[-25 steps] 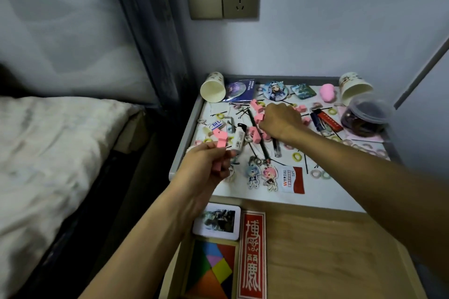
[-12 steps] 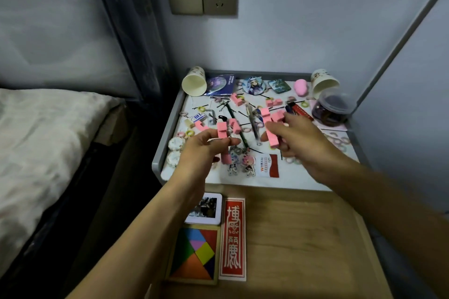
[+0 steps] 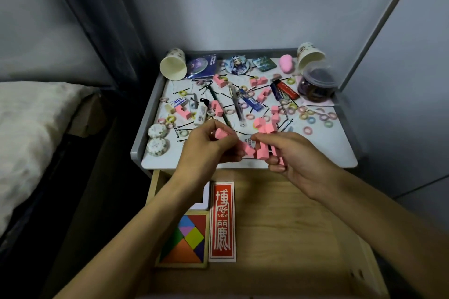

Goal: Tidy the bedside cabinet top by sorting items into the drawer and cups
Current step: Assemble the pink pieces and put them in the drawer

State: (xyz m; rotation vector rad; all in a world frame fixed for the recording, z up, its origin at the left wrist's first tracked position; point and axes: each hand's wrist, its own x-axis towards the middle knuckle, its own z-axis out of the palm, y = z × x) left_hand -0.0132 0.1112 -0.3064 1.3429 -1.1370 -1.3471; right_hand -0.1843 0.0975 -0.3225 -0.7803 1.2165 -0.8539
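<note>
The left hand (image 3: 209,147) is gripping a small pink angular block (image 3: 221,133) in its curled fingers, and a second pink piece (image 3: 248,150) is poking out beyond its fingertips. The right hand (image 3: 297,156) is pinching a cluster of pink interlocking blocks (image 3: 263,152) between thumb and fingers. Both hands are hovering over the front edge of the white cabinet top with a grey rim (image 3: 323,155), and their pieces are sitting so close together that contact cannot be told. Two cream paper cups are lying on their sides at the back, the left cup (image 3: 173,67) and the right cup (image 3: 309,54). The open pale wooden drawer (image 3: 279,213) below is holding a colourful tangram puzzle (image 3: 187,240) beside a red rectangular card (image 3: 222,221)
</note>
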